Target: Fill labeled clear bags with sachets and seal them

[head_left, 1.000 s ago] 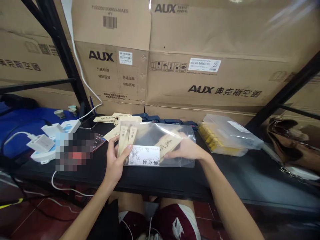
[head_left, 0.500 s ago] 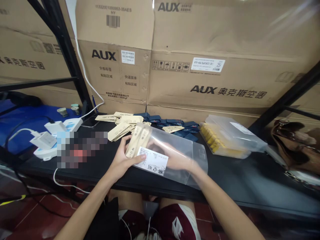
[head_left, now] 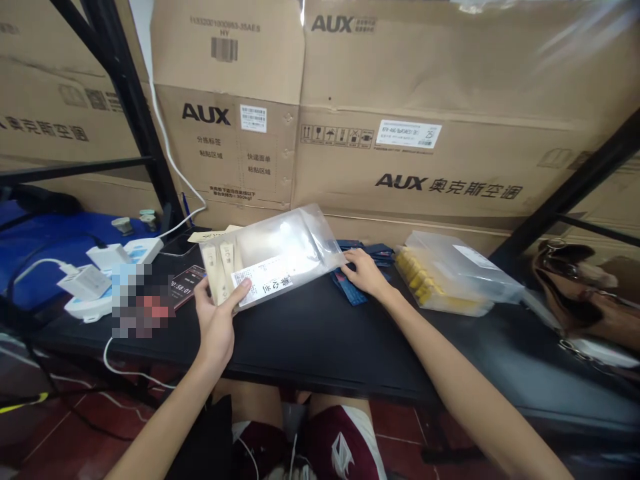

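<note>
My left hand [head_left: 219,319] grips the lower left corner of a clear plastic bag [head_left: 295,243] and holds it up above the black table [head_left: 320,333]. The bag bears a white label [head_left: 263,279] and holds a few beige sachets [head_left: 221,268] at its left end. My right hand [head_left: 364,272] is out of the bag and rests on the dark blue sachets [head_left: 350,288] lying on the table behind it, fingers curled over them. Whether it grips one I cannot make out.
A second clear bag with yellow packets [head_left: 450,277] lies to the right. A power strip with chargers [head_left: 107,267] and a phone [head_left: 184,285] sit at the left. Large cardboard boxes [head_left: 400,120] form the back wall. A brown bag [head_left: 585,293] is at far right.
My right hand has come out of the bag and moved back to the blue sachets. My left hand has lifted and turned the bag, which now covers the beige sachet pile.
</note>
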`<control>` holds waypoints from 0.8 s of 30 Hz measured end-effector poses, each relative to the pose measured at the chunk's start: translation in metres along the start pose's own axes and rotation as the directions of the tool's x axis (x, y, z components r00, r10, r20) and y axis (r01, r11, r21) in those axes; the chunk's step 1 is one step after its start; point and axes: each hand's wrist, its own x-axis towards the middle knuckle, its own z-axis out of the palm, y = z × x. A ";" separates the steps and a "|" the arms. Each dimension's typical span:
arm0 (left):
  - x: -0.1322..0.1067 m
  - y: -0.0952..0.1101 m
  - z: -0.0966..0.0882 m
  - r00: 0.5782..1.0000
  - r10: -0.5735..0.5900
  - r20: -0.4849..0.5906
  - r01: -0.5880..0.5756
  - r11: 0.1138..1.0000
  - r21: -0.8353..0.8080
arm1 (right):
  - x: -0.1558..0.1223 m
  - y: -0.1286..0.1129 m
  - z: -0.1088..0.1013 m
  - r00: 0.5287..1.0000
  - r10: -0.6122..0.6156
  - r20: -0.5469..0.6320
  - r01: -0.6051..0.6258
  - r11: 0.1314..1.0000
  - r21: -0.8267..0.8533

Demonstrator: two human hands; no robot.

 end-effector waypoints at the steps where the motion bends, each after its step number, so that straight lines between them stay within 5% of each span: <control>1: 0.000 -0.001 0.000 1.000 0.002 0.006 -0.002 1.000 0.005 | 0.002 0.001 0.001 1.000 -0.005 0.006 0.005 1.000 -0.020; 6: -0.002 0.001 0.000 1.000 0.003 0.004 -0.003 1.000 -0.007 | 0.009 -0.017 -0.006 0.996 -0.039 -0.076 0.033 0.996 -0.083; 10: -0.004 0.003 -0.001 0.997 0.071 -0.014 -0.072 0.995 -0.068 | 0.001 -0.066 0.000 0.971 -0.163 -0.174 0.158 0.986 -0.044; 13: -0.004 0.003 -0.002 0.999 0.047 -0.021 -0.049 0.996 -0.073 | -0.010 -0.104 0.014 0.968 -0.249 0.019 0.248 0.967 0.059; 17: -0.004 0.004 -0.001 1.000 0.027 0.004 -0.027 0.998 -0.061 | -0.016 -0.121 0.024 0.937 -0.141 0.320 0.092 0.982 0.164; 21: -0.006 0.005 0.000 0.998 0.034 0.056 -0.031 0.999 -0.045 | -0.009 -0.102 0.017 0.968 0.035 0.249 -0.119 0.935 0.333; 24: -0.008 0.005 0.001 0.997 0.043 0.071 -0.040 0.998 -0.046 | -0.001 -0.081 0.003 0.959 0.258 0.121 -0.283 0.819 0.500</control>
